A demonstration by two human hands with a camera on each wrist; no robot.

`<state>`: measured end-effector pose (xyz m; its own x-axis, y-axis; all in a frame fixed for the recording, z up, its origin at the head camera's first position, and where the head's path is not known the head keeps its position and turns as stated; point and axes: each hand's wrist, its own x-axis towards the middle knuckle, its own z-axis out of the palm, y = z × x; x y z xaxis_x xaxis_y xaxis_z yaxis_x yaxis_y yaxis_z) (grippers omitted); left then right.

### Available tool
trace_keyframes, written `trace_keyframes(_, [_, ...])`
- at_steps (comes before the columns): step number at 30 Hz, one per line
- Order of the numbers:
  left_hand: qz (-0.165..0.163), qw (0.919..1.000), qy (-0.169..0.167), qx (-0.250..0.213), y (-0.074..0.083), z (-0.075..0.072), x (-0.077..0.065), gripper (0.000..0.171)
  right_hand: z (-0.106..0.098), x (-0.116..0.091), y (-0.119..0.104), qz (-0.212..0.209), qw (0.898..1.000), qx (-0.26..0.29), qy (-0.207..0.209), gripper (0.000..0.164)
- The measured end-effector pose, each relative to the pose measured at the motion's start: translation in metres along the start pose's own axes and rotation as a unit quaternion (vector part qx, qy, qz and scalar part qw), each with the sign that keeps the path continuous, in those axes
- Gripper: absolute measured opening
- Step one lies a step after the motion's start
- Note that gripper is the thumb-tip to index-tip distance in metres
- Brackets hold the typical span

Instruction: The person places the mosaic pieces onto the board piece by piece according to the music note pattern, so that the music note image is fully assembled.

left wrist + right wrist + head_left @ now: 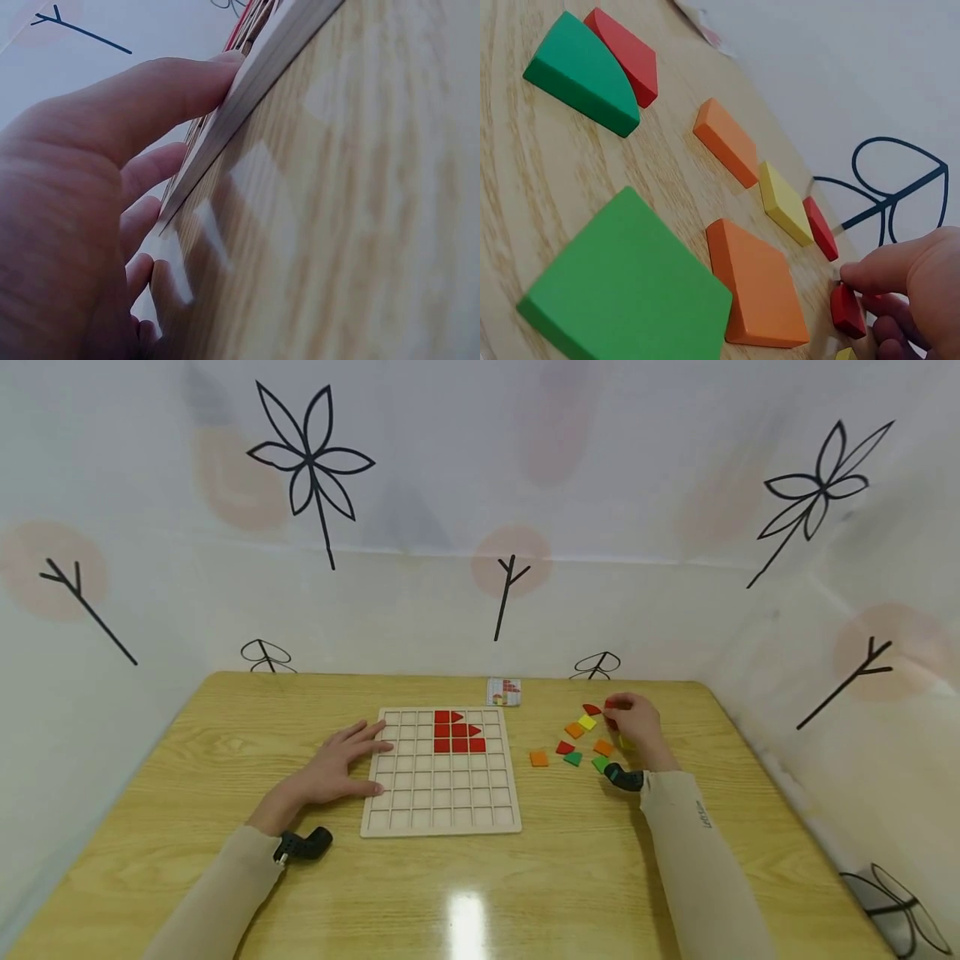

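In the head view my left hand [330, 770] lies along the left edge of a pale wooden grid board [442, 832], fingers spread. Its thumb touches the board's rim [259, 82] in the left wrist view. Red tiles [460, 745] sit in the upper middle cells in three rows; two of these rows end in a pointed piece. Right of the board, my right hand [636, 722] pinches a red tile [847, 311] between thumb and fingers at the far side of the loose pieces. Part of that tile is hidden by the fingers.
Loose tiles lie between board and right hand: orange [538, 759], dark green [573, 760], light green [630, 285], yellow [784, 202] and red [592, 709]. A small picture card [503, 692] lies behind the board. A patterned white cloth [420, 610] borders the wooden table [300, 910].
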<state>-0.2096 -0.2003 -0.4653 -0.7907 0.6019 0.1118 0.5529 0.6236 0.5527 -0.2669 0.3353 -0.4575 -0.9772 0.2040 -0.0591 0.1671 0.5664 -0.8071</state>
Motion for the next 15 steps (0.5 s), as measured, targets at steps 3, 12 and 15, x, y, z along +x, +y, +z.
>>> trace_keyframes(3, [-0.004,1.0000,-0.002,-0.003,-0.0011,-0.0003,0.0001,0.069,0.0006,0.0008,0.0012,0.007,1.000,0.011,0.012,0.030])
trace_keyframes(12, [-0.005,1.0000,-0.003,-0.004,0.0001,-0.0006,0.0007,0.069,-0.0010,-0.0024,0.0019,0.011,0.999,0.032,0.015,0.031])
trace_keyframes(15, [-0.007,1.0000,-0.005,-0.003,0.0013,-0.0015,0.0003,0.069,-0.0013,-0.0038,0.0013,0.010,0.999,0.031,0.014,0.030])
